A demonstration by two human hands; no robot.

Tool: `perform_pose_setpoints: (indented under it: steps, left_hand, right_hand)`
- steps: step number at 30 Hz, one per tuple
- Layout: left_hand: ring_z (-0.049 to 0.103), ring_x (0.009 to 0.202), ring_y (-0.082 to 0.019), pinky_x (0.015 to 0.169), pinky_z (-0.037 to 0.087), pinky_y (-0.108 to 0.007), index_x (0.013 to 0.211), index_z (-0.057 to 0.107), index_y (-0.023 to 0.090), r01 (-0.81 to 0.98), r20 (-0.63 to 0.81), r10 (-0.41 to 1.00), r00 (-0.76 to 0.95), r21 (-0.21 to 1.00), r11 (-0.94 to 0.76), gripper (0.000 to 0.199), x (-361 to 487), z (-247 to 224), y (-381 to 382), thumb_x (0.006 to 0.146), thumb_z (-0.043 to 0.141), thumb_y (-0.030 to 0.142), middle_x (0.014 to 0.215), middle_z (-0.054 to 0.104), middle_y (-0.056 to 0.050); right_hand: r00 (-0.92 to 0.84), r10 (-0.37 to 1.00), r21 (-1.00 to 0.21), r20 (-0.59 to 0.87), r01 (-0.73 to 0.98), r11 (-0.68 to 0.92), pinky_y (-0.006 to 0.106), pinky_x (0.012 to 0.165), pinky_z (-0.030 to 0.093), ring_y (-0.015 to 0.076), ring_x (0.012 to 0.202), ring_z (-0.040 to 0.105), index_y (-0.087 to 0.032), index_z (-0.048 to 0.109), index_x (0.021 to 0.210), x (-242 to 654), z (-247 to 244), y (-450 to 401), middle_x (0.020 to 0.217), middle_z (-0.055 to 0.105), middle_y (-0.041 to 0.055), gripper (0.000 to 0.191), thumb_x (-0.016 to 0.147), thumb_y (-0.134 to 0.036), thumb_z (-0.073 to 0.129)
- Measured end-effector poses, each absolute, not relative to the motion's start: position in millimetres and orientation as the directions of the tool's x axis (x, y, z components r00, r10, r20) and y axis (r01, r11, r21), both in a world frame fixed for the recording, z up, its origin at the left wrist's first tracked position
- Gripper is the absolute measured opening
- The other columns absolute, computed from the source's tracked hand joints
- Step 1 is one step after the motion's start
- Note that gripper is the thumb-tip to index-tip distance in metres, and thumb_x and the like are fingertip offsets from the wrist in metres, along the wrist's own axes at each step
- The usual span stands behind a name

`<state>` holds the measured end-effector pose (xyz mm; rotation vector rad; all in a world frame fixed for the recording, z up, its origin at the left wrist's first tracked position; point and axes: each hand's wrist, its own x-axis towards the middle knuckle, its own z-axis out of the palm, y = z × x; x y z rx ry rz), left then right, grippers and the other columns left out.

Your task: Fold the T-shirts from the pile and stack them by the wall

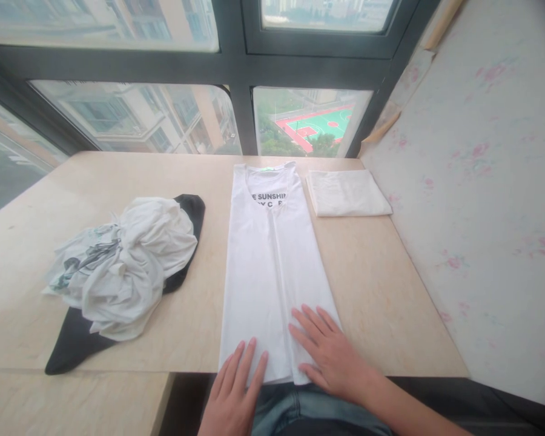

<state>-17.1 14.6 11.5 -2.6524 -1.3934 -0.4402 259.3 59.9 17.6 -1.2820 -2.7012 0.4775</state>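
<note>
A white T-shirt [260,272] lies lengthwise in front of me, its sides folded inward so they meet along the middle. Its neckline faces the window, and part of some dark lettering shows inside it. My left hand [237,387] rests with fingers spread on the lower left part of the shirt, by the counter's near edge. Flat on the lower right part lies my right hand [329,351], fingers apart. Neither hand grips anything.
To the left, a crumpled white garment [131,266] with a grey print lies on a black cloth [79,342]. A folded white cloth [349,192] is at the back right. The beige counter [376,290] meets a floral wall [490,212] on the right and windows behind.
</note>
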Motion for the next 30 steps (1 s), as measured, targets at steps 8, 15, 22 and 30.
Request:
perform_pose_setpoints:
  steps: [8,15,22,30]
  left_hand:
    - [0.054,0.128,-0.019,0.112,0.035,-0.03,0.127,0.066,0.023,0.716,0.345,0.678,0.649,0.024,-0.697,0.042,-30.7,15.3,21.7,0.097,0.04,0.01,0.138,0.063,-0.002]
    - [0.055,0.131,-0.023,0.113,0.041,-0.04,0.124,0.067,0.018,0.666,0.415,0.62,0.665,0.044,-0.744,0.038,-61.9,13.6,28.9,0.094,0.047,0.007,0.128,0.068,-0.008]
    - [0.065,0.116,-0.016,0.119,0.036,-0.038,0.113,0.069,0.018,0.669,0.489,0.644,0.588,0.154,-0.728,0.03,-60.0,21.6,30.5,0.09,0.052,0.005,0.113,0.075,-0.006]
    - [0.072,0.097,-0.013,0.111,0.046,-0.031,0.11,0.071,0.027,0.698,0.407,0.737,0.54,0.273,-0.662,0.023,-62.3,32.8,25.1,0.091,0.059,0.021,0.105,0.076,0.0]
  right_hand:
    - [-0.662,0.75,-0.29,0.021,0.714,0.638,0.05,0.122,0.026,0.0297,0.152,0.02,-0.022,0.041,0.152,289.5,19.5,45.4,0.164,0.023,0.0085,0.066,0.091,-0.042,0.058]
    - [-0.64,0.748,-0.246,0.177,0.707,0.663,0.046,0.117,0.039,0.0267,0.148,0.032,-0.018,0.049,0.146,301.5,-1.4,17.6,0.157,0.04,0.009,0.07,0.077,-0.005,0.051]
    - [-0.539,0.75,-0.413,0.384,0.626,0.661,0.036,0.101,0.055,0.0189,0.124,0.061,-0.018,0.068,0.118,309.6,3.8,18.5,0.121,0.071,0.0077,0.041,0.087,-0.003,0.046]
    - [-0.36,0.847,-0.582,0.391,0.617,0.53,0.032,0.087,0.061,0.0174,0.095,0.072,-0.025,0.072,0.11,313.2,19.8,17.5,0.1,0.075,0.0049,0.041,0.089,-0.005,0.043]
